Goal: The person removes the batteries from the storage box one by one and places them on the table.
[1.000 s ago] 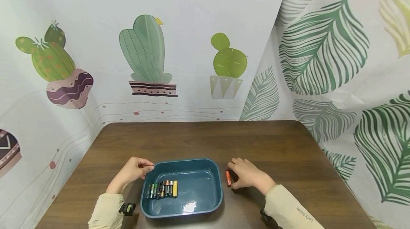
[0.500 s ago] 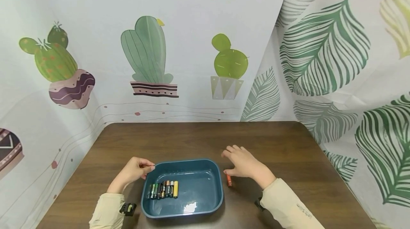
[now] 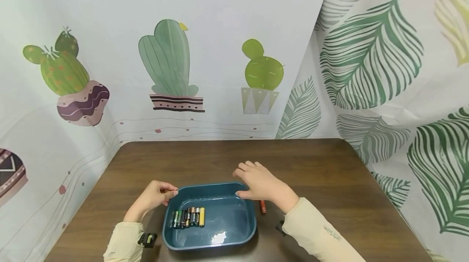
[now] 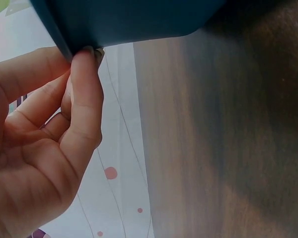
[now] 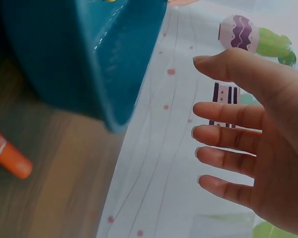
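At a brown wooden table (image 3: 311, 160): with the left hand (image 3: 154, 194), pinching and apparently steadying a blue rectangular plastic tray (image 3: 229, 219) of multicoloured cylindrical batteries (image 3: 202, 217); poising an empty, spread right hand (image 3: 261, 182) at its far-right corner, near an orange cylindrical battery (image 3: 263, 207) outside; likely needing a rim grip next.

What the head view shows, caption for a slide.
Left hand pinches a blue tray of batteries; right hand hovers nearby, orange battery outside.

A blue, round-cornered tray (image 3: 225, 217), pinched at a far corner by the left hand (image 3: 155, 194), holds a side-by-side row of batteries (image 3: 188, 217) nearer that hand, a yellow battery (image 3: 202, 217) ending it, while an orange battery (image 3: 262, 207) lies outside, below the right hand (image 3: 261, 182).
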Available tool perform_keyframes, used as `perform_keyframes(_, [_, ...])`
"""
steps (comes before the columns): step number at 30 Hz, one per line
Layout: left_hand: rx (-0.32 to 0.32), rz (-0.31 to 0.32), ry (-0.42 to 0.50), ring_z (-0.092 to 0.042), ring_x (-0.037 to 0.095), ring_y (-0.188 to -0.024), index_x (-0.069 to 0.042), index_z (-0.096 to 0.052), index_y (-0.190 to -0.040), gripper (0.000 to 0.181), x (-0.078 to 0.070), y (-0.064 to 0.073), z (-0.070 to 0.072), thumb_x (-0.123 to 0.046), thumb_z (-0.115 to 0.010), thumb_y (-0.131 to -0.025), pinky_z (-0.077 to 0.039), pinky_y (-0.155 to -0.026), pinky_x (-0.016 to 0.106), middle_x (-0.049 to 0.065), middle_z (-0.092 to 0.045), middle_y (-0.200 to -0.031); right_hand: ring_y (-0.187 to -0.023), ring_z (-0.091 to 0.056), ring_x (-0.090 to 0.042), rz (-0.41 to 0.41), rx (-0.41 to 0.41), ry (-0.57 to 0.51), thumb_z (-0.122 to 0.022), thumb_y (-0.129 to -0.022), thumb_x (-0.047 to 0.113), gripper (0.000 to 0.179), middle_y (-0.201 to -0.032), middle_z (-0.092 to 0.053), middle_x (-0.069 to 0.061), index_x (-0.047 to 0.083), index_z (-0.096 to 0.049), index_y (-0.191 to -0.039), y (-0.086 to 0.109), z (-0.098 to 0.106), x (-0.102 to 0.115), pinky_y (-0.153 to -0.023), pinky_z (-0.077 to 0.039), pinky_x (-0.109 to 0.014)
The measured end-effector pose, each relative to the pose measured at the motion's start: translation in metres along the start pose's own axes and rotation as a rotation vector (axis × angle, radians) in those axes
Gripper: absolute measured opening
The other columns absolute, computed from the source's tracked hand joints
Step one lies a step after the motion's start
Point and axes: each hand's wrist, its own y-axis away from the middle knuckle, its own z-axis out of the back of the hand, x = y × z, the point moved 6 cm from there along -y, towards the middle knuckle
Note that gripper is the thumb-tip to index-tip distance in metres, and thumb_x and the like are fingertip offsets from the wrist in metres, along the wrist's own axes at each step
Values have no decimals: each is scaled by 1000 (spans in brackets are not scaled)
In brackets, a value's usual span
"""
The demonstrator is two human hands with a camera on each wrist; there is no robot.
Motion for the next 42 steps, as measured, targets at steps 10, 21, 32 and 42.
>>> perform_keyframes(10, [-5,-13,5,-60,20,-62,9,-71,-95,15,-2,1,0,-3,-67,-88,-56,-56,38,11,-68,-77,-105,-54,-17,14,83,7,-72,-83,43,48,-112,-61,1,14,-63,-121,-24,-4,20,-91,-46,-37])
perform_keyframes(21, [-11,-4,-7,-60,20,-62,8,-71,-95,14,-2,1,0,-4,-67,-88,-55,-55,33,11,-68,-78,-109,-54,-15,5,186,38,-72,-83,46,51,-116,-61,4,17,-63,-123,-48,-18,37,-95,-45,-37])
perform_keyframes(32, [0,-26,-24,-59,19,-61,8,-71,-95,13,-2,-2,1,-2,-66,-88,-55,-54,31,8,-67,-76,-106,-53,-13,26,261,70,-73,-81,49,53,-117,-61,6,18,-63,-124,-64,-34,53,-94,-44,-34])
perform_keyframes(42, [-6,-22,-20,-59,19,-61,7,-71,-94,12,1,-1,0,-2,-66,-88,-55,-55,32,9,-67,-76,-102,-53,-10,64,305,138,-72,-80,53,51,-113,-61,10,22,-65,-120,-78,-57,71,-89,-44,-30])
